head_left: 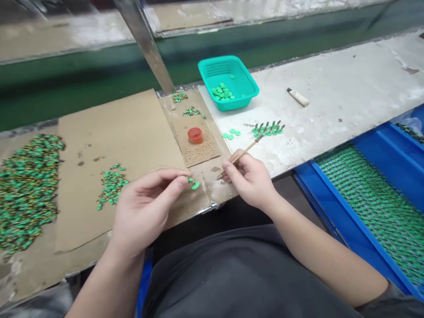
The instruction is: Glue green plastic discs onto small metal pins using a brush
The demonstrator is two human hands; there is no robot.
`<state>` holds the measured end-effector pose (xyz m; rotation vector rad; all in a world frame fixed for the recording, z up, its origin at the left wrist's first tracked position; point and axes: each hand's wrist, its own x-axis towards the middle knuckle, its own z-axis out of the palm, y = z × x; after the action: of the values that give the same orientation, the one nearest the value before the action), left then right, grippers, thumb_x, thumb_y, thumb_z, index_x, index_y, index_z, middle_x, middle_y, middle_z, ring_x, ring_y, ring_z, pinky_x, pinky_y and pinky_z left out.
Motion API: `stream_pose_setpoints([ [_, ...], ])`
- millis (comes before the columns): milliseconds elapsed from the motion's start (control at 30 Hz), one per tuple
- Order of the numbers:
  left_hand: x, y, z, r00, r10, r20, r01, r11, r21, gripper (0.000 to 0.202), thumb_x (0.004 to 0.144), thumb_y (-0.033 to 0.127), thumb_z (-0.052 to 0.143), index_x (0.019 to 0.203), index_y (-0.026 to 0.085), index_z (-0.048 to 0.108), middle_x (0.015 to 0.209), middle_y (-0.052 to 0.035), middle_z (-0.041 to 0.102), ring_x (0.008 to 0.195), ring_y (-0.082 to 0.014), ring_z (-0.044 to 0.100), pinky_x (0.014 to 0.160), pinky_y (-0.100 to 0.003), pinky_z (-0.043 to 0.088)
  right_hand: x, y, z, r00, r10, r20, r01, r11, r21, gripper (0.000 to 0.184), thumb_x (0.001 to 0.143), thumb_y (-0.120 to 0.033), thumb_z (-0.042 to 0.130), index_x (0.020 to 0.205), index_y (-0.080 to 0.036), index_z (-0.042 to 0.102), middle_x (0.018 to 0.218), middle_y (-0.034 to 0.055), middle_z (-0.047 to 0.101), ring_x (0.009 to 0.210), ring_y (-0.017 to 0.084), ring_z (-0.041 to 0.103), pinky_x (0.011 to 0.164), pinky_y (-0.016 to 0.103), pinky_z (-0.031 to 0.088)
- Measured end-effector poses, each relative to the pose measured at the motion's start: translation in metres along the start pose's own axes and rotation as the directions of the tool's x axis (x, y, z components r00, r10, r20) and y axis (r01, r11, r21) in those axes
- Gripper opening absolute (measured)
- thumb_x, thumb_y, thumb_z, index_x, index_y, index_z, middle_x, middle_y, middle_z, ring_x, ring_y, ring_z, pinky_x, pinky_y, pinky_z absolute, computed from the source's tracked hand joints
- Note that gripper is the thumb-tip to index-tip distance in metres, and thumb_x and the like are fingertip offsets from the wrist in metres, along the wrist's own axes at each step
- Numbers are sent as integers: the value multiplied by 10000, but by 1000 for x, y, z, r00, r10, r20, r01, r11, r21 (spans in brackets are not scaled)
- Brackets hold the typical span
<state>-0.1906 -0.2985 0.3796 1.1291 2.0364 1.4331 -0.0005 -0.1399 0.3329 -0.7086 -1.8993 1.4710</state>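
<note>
My left hand (149, 201) pinches a small green piece (194, 183) between thumb and fingertips, held just above the cardboard sheet (126, 132). My right hand (250, 179) grips a thin wooden stick (247, 150) like a pen, its tip pointing up and right toward a row of small green pieces (268, 129) standing on the white bench (331, 88). A few flat green discs (231, 134) lie beside that row. A small red cup (195, 135) sits on a textured brown pad between the hands and the far edge.
A teal basket (228, 81) with green discs stands at the back. A small pile of green pieces (111, 183) and a large heap (26, 190) lie on the left. A blue tray (374, 207) full of green pieces is at right. A metal post (145, 44) rises behind.
</note>
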Motion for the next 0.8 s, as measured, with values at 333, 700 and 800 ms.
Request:
stream_pose_setpoints([
  [333,-13,23,-16,996,-52,76,73,948,-309,409,870,699,939,920,294,909,872,-58,849,688,-149,751,651,-237,659,-3,-3,4,1000,-24,-7,24,999,-36,328,1129,-501,677,942,-231,693,800,58,790,715,219,805,697,335,665],
  [700,-15,43,-14,998,-12,58,30,948,-316,426,844,633,975,767,247,812,726,-12,718,674,-116,653,631,-191,577,-4,0,5,996,-87,-12,86,995,-51,318,1119,-490,677,923,-240,693,801,36,770,709,201,781,686,311,624],
  [800,-16,43,-14,999,-10,45,22,965,-263,420,862,617,952,757,245,788,729,-10,706,682,-125,645,634,-207,571,-3,0,6,993,-117,-2,117,992,-56,281,1108,-434,692,903,-241,681,797,38,762,722,207,774,689,313,612],
])
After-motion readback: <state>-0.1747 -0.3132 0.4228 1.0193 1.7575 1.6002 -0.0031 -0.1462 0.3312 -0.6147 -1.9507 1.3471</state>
